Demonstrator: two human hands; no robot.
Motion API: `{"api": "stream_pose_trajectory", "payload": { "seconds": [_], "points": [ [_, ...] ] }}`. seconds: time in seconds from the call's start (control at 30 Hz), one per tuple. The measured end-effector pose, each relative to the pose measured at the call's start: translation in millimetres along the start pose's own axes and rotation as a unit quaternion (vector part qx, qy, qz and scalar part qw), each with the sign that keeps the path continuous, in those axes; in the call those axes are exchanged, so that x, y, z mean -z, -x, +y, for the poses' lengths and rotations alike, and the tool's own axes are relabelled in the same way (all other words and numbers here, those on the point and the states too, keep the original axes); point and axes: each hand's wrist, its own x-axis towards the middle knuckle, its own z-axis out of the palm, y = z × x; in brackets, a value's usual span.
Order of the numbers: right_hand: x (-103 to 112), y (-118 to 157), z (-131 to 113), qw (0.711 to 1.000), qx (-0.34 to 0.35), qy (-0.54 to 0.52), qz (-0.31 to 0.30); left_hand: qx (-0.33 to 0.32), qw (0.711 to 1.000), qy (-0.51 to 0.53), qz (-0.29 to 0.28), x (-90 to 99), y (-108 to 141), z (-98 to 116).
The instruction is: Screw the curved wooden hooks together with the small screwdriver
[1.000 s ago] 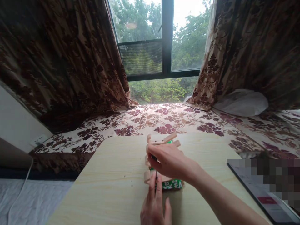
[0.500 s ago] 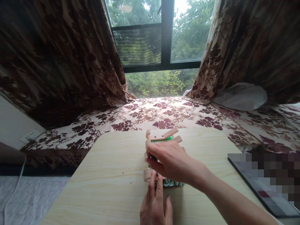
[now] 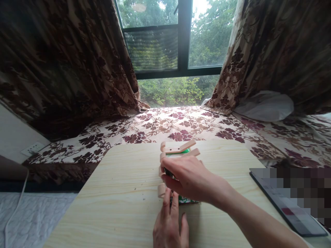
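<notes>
Several pale wooden hook-shaped pieces (image 3: 178, 149) lie in a row across a green and white box (image 3: 190, 199) on the light wood table. My right hand (image 3: 184, 174) is closed over the middle of the row, its fingers round a small dark object (image 3: 169, 174) that is mostly hidden. Just below it, my left hand (image 3: 169, 220) has its index and middle fingers stretched forward onto the nearest wooden piece, with the thumb apart. Between those two fingertips a small dark bit shows.
The wood-grain table (image 3: 116, 193) carries a few tiny dark specks left of the box. A flat dark tablet (image 3: 287, 210) lies at the right edge. Beyond are a floral-covered ledge (image 3: 165, 124), a white bag (image 3: 266, 105), curtains and a window.
Both hands stay at the box with almost the same pose. My left hand has shifted very slightly up and left, and the whole view has moved a little.
</notes>
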Motion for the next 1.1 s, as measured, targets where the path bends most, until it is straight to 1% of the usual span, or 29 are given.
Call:
{"api": "stream_pose_trajectory", "payload": {
  "seconds": [0.1, 0.27, 0.5, 0.6, 0.7, 0.77, 0.83, 0.97, 1.1],
  "points": [
    [-2, 1, 0, 1.000, -0.003, 0.020, 0.008, 0.004, 1.000, -0.002, 0.002, -0.5, 0, 0],
    [-8, -1, 7, 0.997, -0.050, 0.042, 0.028, 0.004, 1.000, -0.007, -0.008, -0.1, -2, 2],
    [0, 0, 3, 1.000, 0.005, -0.005, 0.023, 0.008, 1.000, -0.013, 0.002, -2.8, -1, 1],
    [-5, 0, 2, 0.999, -0.002, 0.001, 0.032, 0.010, 1.000, -0.012, -0.005, -2.7, 0, 0],
    [-11, -1, 5, 0.998, -0.025, 0.020, 0.052, 0.009, 1.000, -0.014, -0.012, -0.8, -1, 1],
    [-12, -2, 6, 0.997, -0.038, 0.027, 0.057, 0.009, 1.000, -0.014, -0.014, 0.4, -2, 2],
    [-8, -2, 6, 0.998, -0.031, 0.016, 0.050, 0.012, 1.000, -0.017, -0.015, 0.6, -2, 2],
    [-1, 0, 3, 1.000, 0.005, -0.016, 0.022, 0.016, 1.000, -0.019, -0.015, -1.1, 0, 0],
    [-5, 1, 1, 1.000, 0.010, -0.004, 0.029, 0.011, 1.000, -0.020, -0.008, -2.3, 1, -1]
  ]
}}
